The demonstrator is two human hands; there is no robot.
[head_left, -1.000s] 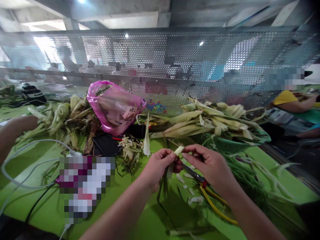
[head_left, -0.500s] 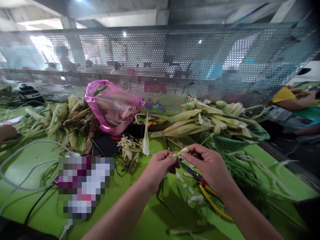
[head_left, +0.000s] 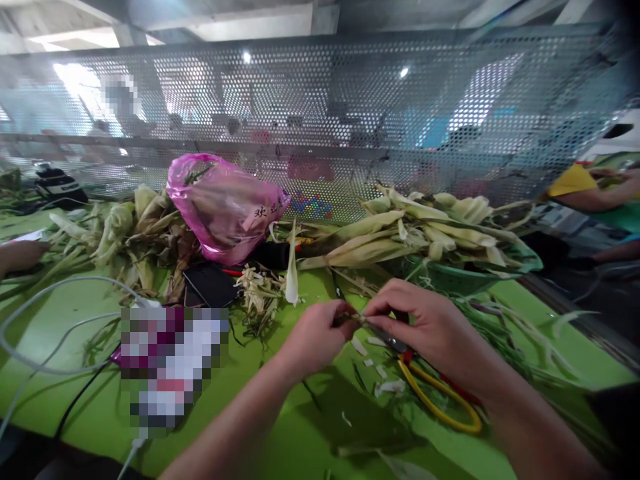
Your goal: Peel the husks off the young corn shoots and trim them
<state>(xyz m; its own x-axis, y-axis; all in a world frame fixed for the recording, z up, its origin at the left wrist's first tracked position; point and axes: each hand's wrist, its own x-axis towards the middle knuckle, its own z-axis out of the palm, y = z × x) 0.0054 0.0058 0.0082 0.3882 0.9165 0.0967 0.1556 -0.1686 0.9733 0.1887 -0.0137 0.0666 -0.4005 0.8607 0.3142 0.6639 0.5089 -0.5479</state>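
Note:
My left hand (head_left: pixel 315 337) and my right hand (head_left: pixel 430 327) meet fingertip to fingertip above the green table (head_left: pixel 90 393). Both are closed in a pinch on a small pale plant stalk (head_left: pixel 356 319), which is mostly hidden by the fingers. Under my right hand lie scissors (head_left: pixel 440 400) with yellow and red handles, their dark blades pointing toward my left hand. Small white cut pieces (head_left: pixel 380 373) are scattered below the hands.
A green basket (head_left: pixel 460 280) heaped with pale husked stalks stands behind my right hand. A pink plastic bag (head_left: pixel 225 207), a leaf pile (head_left: pixel 130 233), a black phone (head_left: pixel 213 283) and white cables (head_left: pixel 60 293) lie at left. Perforated metal screen (head_left: pixel 320 133) behind. Other people's arms at both edges.
The pale stalk tip that stuck up between my fingers is now nearly hidden in them. My hands drew closer together and lower. The arm at far left pulled back.

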